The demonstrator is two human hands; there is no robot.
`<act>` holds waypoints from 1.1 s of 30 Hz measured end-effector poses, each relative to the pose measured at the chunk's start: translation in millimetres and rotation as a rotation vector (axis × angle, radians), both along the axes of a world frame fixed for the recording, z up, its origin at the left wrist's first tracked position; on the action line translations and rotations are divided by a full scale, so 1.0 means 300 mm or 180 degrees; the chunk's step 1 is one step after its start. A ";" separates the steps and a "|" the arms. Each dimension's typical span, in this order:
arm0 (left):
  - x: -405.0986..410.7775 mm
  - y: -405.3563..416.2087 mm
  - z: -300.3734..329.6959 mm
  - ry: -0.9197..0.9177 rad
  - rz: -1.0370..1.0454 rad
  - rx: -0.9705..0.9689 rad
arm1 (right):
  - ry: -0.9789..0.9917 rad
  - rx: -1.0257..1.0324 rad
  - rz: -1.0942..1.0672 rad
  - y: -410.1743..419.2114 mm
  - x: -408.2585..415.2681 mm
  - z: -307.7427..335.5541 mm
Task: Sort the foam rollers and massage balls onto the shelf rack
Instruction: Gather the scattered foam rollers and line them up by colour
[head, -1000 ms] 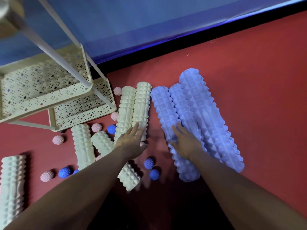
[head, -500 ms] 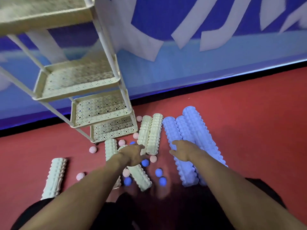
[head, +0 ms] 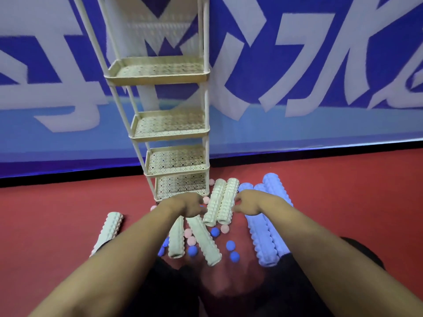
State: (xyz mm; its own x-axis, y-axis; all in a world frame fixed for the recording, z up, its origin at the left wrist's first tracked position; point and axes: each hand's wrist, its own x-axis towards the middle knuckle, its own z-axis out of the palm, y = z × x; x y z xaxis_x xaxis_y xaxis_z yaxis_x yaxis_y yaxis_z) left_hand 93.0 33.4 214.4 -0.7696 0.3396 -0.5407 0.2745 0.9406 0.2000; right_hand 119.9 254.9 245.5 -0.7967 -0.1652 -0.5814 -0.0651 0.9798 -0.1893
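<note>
The view is lifting from the floor, bringing the empty shelf rack [head: 169, 72] into sight beyond the left hand [head: 186, 205]; nothing is sorted yet. Both hands, left and right hand [head: 248, 203], are flanking the cream roller pair [head: 220, 201], fingers loosely curled, grasping nothing. Scattered massage balls [head: 230, 245] and blue rollers [head: 266, 227] are lying around them on the red floor [head: 343, 202].
</note>
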 end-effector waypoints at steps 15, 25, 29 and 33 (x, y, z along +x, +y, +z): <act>0.109 -0.132 0.067 0.0225 0.0360 0.0494 | 0.0347 0.0052 0.0287 -0.131 0.082 0.072; 0.029 -0.192 -0.032 0.0097 0.0478 0.0429 | 0.0206 0.0051 0.0390 -0.182 -0.050 -0.001; -0.012 -0.220 -0.140 -0.0034 0.0561 0.0314 | 0.0040 0.0048 0.0362 -0.191 -0.113 -0.099; -0.059 -0.232 -0.278 -0.0234 0.0789 0.0291 | -0.0095 0.0023 0.0424 -0.199 -0.181 -0.244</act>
State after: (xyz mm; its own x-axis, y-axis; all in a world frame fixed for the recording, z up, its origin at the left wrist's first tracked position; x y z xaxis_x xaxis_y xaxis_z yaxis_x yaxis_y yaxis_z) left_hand 75.1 -36.1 130.9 -0.7951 0.1958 -0.5740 0.0198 0.9543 0.2981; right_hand 65.7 195.2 172.2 -0.7502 -0.2641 -0.6062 -0.1892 0.9642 -0.1859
